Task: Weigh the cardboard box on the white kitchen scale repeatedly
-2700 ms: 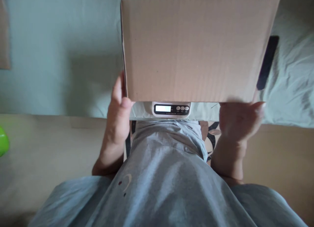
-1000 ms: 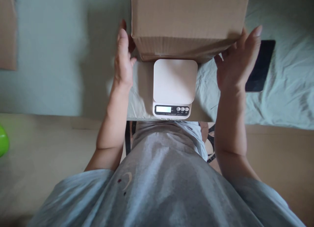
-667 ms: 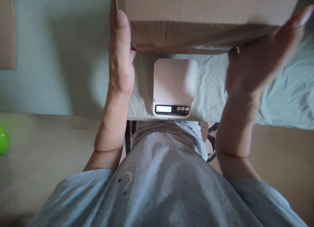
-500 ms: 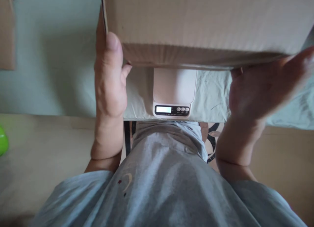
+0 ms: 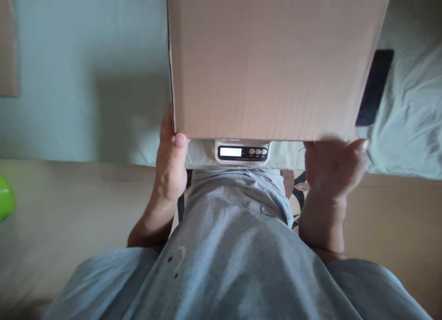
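Note:
A brown cardboard box [image 5: 276, 64] is held level between both hands, over a white digital scale [image 5: 243, 160]. My left hand [image 5: 173, 165] grips the box's near left corner, thumb at the edge and the other fingers mostly hidden behind the side. Under the near right corner, my right hand [image 5: 333, 165] supports the box with its fingers out of sight beneath it. The box hides the scale's plate; only the lit display and the buttons at the front show. Whether the box touches the plate I cannot tell.
The scale stands at the front edge of a table with a pale green cloth [image 5: 51, 80]. A dark phone-like slab [image 5: 375, 90] lies to the right of the box. Another piece of cardboard [image 5: 8, 48] is at the far left. Something bright green [image 5: 5, 198] shows near the floor at left.
Both hands have brought the box lower and closer together in view, so it now covers the scale's plate. The dark slab at right has come into view.

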`<state>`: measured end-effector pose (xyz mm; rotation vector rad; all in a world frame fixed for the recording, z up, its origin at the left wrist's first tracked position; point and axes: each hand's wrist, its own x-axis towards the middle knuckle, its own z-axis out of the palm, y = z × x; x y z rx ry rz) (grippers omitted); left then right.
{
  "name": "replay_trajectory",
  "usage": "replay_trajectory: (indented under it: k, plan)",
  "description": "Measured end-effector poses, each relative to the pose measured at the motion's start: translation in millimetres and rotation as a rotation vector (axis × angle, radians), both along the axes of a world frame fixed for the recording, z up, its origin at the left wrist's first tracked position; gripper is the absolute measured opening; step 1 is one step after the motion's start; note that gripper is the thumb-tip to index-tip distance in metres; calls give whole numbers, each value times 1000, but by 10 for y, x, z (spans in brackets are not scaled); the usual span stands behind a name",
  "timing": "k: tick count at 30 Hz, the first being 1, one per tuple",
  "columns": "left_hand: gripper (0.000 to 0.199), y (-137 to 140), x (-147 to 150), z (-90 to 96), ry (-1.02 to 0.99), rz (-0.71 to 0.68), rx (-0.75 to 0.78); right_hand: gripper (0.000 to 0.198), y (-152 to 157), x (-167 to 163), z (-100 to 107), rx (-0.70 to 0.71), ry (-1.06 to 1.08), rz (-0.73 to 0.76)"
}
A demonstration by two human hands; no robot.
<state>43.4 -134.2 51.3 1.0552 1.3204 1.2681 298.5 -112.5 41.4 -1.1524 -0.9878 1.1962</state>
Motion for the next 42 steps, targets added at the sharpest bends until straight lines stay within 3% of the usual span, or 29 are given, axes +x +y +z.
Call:
replay_trajectory:
  k: [4,7,13,21,28,34,40,42]
  plan:
    - [45,46,3,-24,-72,-15,108,53,19,17,57,18,-15,15]
    - [55,102,-83,-63,-86,-17,185,53,46,52,110,31,-17,2]
    - [63,130,-253,-115,-47,33,170,51,55,154,97,14,-13,-101]
    - [60,118,-240,-133,-86,47,204,54,78,241,63,10,-18,-79]
    - [49,60,-135,-76,-115,26,188,51,47,121,86,41,11,-43]
    - [49,34,32,24,-101,2,62,56,23,-4,86,1,27,-57]
    - [43,217,47,206,-54,-39,138,43,187,24,307,109,-33,23]
    - [42,328,5,259,-22,-69,132,63,250,21,403,162,-41,63]
